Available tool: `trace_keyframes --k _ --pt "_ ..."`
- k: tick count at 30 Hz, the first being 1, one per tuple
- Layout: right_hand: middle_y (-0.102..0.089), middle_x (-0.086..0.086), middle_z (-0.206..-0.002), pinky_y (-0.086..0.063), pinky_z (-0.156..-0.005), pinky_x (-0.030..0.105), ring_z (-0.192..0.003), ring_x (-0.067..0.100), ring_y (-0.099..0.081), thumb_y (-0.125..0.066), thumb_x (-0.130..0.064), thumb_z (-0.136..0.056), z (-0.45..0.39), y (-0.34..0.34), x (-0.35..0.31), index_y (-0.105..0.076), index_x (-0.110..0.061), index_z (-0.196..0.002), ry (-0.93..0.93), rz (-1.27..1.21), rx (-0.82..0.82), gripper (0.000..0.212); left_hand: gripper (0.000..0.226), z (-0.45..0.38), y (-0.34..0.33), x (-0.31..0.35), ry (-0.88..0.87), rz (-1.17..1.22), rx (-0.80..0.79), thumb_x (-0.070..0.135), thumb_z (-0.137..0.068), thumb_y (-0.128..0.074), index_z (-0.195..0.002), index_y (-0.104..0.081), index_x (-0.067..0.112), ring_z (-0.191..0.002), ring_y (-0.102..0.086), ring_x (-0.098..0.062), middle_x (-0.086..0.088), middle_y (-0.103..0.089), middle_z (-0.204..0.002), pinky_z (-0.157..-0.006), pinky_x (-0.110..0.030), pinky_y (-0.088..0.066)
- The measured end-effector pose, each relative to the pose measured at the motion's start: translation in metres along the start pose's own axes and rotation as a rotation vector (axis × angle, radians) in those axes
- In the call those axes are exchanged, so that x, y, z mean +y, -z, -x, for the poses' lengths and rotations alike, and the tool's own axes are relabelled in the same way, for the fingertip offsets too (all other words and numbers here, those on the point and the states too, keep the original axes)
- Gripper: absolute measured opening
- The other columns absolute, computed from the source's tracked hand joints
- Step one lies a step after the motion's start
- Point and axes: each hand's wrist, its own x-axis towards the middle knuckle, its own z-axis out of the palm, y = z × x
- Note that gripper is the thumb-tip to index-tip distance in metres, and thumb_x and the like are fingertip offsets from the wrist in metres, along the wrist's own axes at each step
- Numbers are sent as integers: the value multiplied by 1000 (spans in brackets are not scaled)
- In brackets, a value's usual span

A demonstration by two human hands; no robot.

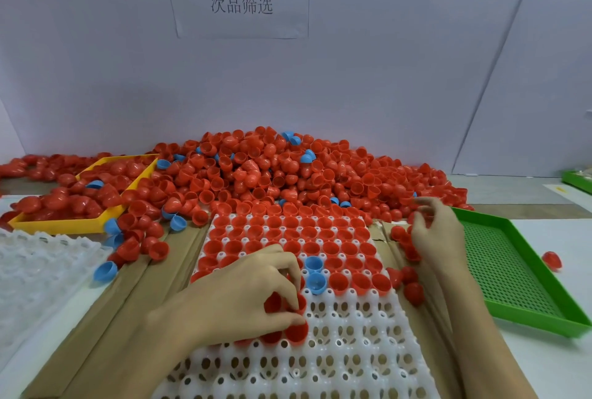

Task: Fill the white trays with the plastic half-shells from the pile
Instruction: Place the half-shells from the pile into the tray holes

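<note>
A white tray [352,344] with round sockets lies in front of me; its far rows hold red half-shells [307,235] and two blue ones [315,273]. My left hand [243,296] hovers over the tray's left middle, fingers curled round a few red half-shells [282,305] and setting one into a socket. My right hand [432,235] is at the tray's right edge, by the foot of the big pile of red and blue half-shells [272,174], pinching a red half-shell [416,216]. The near rows of the tray have bare sockets.
A yellow tray [57,224] full of red shells sits at the back left. A second white tray [35,267] lies at the left. A green perforated tray [512,273] stands at the right, with one loose red shell [551,260] beyond it. Cardboard [121,312] underlies the tray.
</note>
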Motion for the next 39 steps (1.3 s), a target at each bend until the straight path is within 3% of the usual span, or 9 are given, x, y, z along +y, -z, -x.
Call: trace_keyframes --k 3,8,13,17,20,23,30,35,39 --pt "-70 16 -130 -50 -105 47 -122 37 -62 -61 -5 -98 2 -6 9 -76 -15 -123 -31 224 -181 31 24 -2 -2 -8 -95 -46 84 52 -95 -68 -99 -81 32 -114 -48 4 27 -55 -111 -95 -10 -39" --pt "-79 11 -109 -57 -87 45 -101 34 -69 -67 -5 -90 7 -9 4 -84 -20 -96 -44 209 -121 24 25 -5 1 -18 -68 6 213 55 -94 -66 -89 -79 34 -111 -57 0 26 -60 -106 -95 -18 -45" --pt "-75 8 -110 -45 -88 29 -101 22 -65 -75 -6 -89 14 -7 -6 -85 -19 -94 42 89 -73 18 35 -6 3 -26 -11 22 329 60 -93 -59 -84 -79 32 -107 -59 -2 24 -63 -101 -95 -15 -43" --pt "-78 -21 -88 -51 -79 10 -84 -7 -69 -80 -15 -90 17 -5 -22 -80 -43 -84 110 -122 -151 29 32 -9 -1 -28 12 22 448 53 -94 -61 -82 -79 29 -107 -58 -3 22 -64 -99 -99 -15 -39" --pt "-78 -27 -93 -62 -87 32 -92 -5 -73 -80 -37 -88 22 -6 -32 -81 -50 -89 121 -268 -261 13 23 -13 -5 -25 15 20 548 45 -95 -65 -86 -79 29 -108 -59 -8 21 -64 -99 -97 -20 -44" --pt "-78 -24 -102 -62 -86 39 -100 0 -75 -72 -63 -82 28 -6 -41 -78 -53 -105 143 -319 -415 26 20 -17 -11 -20 14 52 585 45 -97 -63 -109 -76 36 -116 -56 -5 24 -60 -111 -101 -15 -41" --pt "-81 -12 -100 -55 -77 9 -91 4 -77 -75 -14 -97 51 3 -76 -83 -26 -105 312 -516 -729 16 52 -22 -17 -7 -55 208 539 41 -102 -60 -147 -41 59 -122 -59 -2 25 -39 -149 -98 -23 -54" --pt "-80 6 -108 -62 -88 31 -100 22 -77 -68 -10 -100 65 3 -92 -79 -9 -115 289 -547 -942 18 27 -23 -20 -3 -99 156 709 16 -95 -73 -121 -74 25 -115 -66 -9 14 -66 -119 -90 -23 -56" --pt "-80 2 -115 -60 -98 37 -103 25 -77 -67 -11 -102 62 2 -89 -79 -15 -121 279 -575 -966 23 20 -20 -13 0 6 260 737 17 -92 -75 -111 -79 23 -107 -68 -5 15 -72 -107 -87 -18 -56"
